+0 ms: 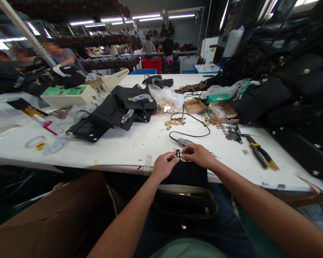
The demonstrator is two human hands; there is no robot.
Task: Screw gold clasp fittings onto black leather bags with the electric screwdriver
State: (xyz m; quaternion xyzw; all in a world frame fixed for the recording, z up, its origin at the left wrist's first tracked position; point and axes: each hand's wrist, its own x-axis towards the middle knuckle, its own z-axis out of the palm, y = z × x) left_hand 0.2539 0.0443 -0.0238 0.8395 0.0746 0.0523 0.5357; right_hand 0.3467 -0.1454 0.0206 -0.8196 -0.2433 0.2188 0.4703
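Observation:
My left hand [164,165] and my right hand [198,154] meet at the near edge of the white table [129,143]. Both pinch a small black buckle-like fitting [178,154] between thumb and fingers. A black bag [184,200] with a pale rim lies in my lap just below the hands. Behind the hands a grey tool on a black cord [185,142] rests on the table. A heap of small gold metal fittings [174,122] lies further back.
Yellow-handled pliers [260,152] lie to the right. Two open cardboard boxes [195,106] of fittings, a clear plastic bag [165,96] and black bag pieces [118,111] sit mid-table. Stacked black bags [290,89] fill the right side. People work at the far left and in the background.

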